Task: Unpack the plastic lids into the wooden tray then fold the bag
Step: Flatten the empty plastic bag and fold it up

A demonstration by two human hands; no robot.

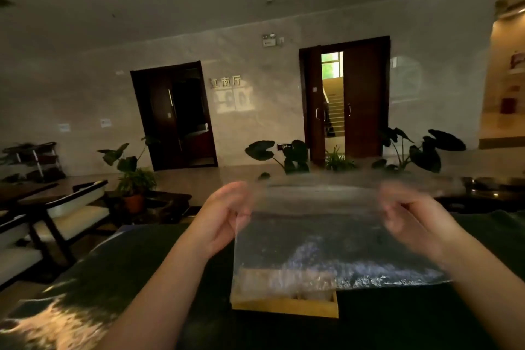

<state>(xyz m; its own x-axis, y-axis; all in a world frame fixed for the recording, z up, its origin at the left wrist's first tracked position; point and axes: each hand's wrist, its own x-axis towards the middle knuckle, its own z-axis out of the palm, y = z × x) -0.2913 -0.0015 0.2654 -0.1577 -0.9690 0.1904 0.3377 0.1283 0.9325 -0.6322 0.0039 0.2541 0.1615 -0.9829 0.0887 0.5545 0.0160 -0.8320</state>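
A clear plastic bag (318, 239) is stretched flat in the air between both hands, above a dark table. My left hand (224, 216) pinches its upper left corner. My right hand (409, 219), blurred by motion, pinches its upper right corner. Below the bag's lower edge sits the wooden tray (284, 307), partly seen through the plastic. Pale shapes inside the tray could be the plastic lids (309, 294), but they are too blurred to tell. The bag looks empty.
The dark table (142, 270) fills the foreground, with a bright glare patch at its lower left. Chairs (71, 213) and another table stand to the left. Potted plants (133, 179) and two dark doorways line the far wall.
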